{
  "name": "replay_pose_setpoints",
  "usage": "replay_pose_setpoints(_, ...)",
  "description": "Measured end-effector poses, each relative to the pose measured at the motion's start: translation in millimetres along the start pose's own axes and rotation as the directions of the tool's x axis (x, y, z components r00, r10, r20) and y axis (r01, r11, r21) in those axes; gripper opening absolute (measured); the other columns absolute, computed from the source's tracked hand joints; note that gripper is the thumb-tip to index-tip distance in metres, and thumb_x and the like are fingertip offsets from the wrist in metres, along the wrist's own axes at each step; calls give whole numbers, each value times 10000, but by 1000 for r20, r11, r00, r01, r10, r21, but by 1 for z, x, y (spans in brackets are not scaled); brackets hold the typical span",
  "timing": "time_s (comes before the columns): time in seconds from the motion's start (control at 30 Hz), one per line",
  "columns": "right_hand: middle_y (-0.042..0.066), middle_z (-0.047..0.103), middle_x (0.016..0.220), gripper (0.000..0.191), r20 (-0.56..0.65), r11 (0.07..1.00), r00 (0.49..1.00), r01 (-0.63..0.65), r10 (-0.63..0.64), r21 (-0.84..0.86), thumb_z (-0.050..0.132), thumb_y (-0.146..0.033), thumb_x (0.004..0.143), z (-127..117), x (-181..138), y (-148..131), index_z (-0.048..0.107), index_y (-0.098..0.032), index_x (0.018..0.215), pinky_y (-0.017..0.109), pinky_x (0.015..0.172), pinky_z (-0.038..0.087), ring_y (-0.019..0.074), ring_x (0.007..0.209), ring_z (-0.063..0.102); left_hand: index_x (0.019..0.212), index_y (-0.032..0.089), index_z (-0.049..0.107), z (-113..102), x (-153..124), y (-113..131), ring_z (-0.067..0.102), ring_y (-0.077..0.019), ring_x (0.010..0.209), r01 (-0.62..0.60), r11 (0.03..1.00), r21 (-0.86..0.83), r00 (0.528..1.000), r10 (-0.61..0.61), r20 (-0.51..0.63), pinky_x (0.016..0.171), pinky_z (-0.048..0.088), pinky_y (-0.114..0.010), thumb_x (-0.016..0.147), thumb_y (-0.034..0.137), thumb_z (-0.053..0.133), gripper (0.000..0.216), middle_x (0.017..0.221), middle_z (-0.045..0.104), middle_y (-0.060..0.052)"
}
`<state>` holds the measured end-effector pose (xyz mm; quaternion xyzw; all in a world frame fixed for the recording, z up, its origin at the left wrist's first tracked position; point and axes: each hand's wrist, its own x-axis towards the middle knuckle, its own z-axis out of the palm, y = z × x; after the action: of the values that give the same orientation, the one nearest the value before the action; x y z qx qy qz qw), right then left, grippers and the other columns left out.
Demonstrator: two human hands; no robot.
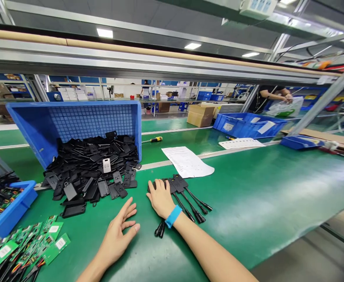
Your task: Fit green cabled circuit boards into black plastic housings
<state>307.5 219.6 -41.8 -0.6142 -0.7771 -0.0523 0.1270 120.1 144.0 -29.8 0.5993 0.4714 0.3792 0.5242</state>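
Note:
My right hand (161,199), with a blue wristband (173,216), lies palm down over the left end of a row of flat black plastic cases (177,183). Its fingers are spread across the cases, and the thumb is hidden. Black cables with round plugs (199,216) run from the cases toward me; other plugs (160,229) stick out beneath the wrist. To the left, my left hand (119,233) hovers above the green bench with fingers apart and nothing in them. Loose black case parts (95,160) are heaped nearest to it, spilling from a tipped blue crate (139,117).
Green circuit boards (51,246) with wires lie at lower left beside a blue bin (27,196). Beyond the cases are a printed sheet (186,160), a screwdriver (156,139), a cardboard box (200,114) and a blue crate (239,127). Another person's hands (287,97) hold a plastic bag.

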Motion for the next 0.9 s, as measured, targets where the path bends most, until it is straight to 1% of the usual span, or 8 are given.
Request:
replay_pose_setpoints(0.1, 240, 482, 1341, 489, 21, 999, 999, -41, 40, 7, 383, -313, 936, -4, -1, 0, 435, -109, 1378, 600, 1069, 244, 383, 1271, 400, 1460, 219, 268, -2, 1, -6, 410, -275, 1319, -16, 999, 32, 1000, 15, 14, 1022, 411, -406, 810, 450, 616, 773, 1452, 407, -166)
replay_pose_setpoints(0.17, 254, 442, 1383, 565, 47, 994, 994, -103, 102, 24, 422, -400, 921, -7, 0, 5, 398, -112, 1407, 616, 1073, 219, 414, 1312, 351, 1465, 235, 268, -3, 2, -11, 414, -268, 1318, -36, 998, 46, 999, 35, 18, 1014, 421, -391, 830, 451, 597, 747, 1450, 419, -150)
replay_pose_setpoints(0.3, 293, 167, 1524, 1058, 190, 966, 953, -252, 237, 62, 464, -798, 710, -15, 4, 26, 205, -131, 1488, 702, 1049, 102, 518, 1388, 72, 1459, 282, 300, -5, 3, -17, 422, -275, 1314, -67, 996, 52, 998, 67, 3, 997, 440, -382, 837, 447, 602, 711, 1438, 445, -122)
replay_pose_setpoints(0.4, 283, -10, 1546, 1276, 359, 921, 869, -386, 341, 59, 424, -917, 568, -18, 8, 39, 58, -125, 1500, 736, 1023, 48, 546, 1372, -55, 1460, 269, 302, -4, 3, -12, 422, -282, 1314, -55, 996, 69, 998, 54, 10, 1004, 440, -394, 826, 451, 612, 729, 1434, 449, -128)
replay_pose_setpoints(0.47, 277, -38, 1547, 1281, 405, 902, 836, -428, 370, 61, 403, -923, 571, -18, 8, 41, 20, -126, 1498, 743, 1014, 51, 547, 1373, -44, 1459, 254, 304, -4, 2, -8, 423, -288, 1312, -41, 996, 83, 999, 39, 19, 1015, 433, -408, 811, 461, 624, 752, 1431, 450, -140)
replay_pose_setpoints(0.7, 272, 33, 1550, 1212, 363, 924, 871, -377, 333, 57, 441, -871, 623, -23, -21, 54, 63, -123, 1499, 736, 1017, 83, 553, 1372, -15, 1462, 205, 283, -6, 3, -8, 442, -276, 1298, -50, 987, 154, 997, 41, 60, 1038, 426, -400, 817, 539, 576, 783, 1437, 439, -150)
replay_pose_setpoints(0.8, 256, 49, 1556, 1170, 356, 903, 844, -429, 401, -1, 426, -857, 650, -24, -42, 86, 75, -134, 1501, 713, 1031, 105, 537, 1382, 5, 1455, 201, 297, -8, 4, -13, 450, -274, 1290, -74, 980, 186, 995, 60, 77, 1039, 426, -406, 834, 545, 547, 752, 1435, 441, -153)
replay_pose_setpoints(0.9, 222, 57, 1566, 1110, 338, 857, 795, -508, 504, -82, 417, -830, 687, -24, -57, 135, 74, -162, 1504, 676, 1052, 130, 502, 1399, 37, 1440, 211, 338, -9, 6, -19, 479, -278, 1263, -94, 974, 207, 994, 81, 73, 1024, 441, -413, 844, 529, 541, 705, 1418, 466, -145)
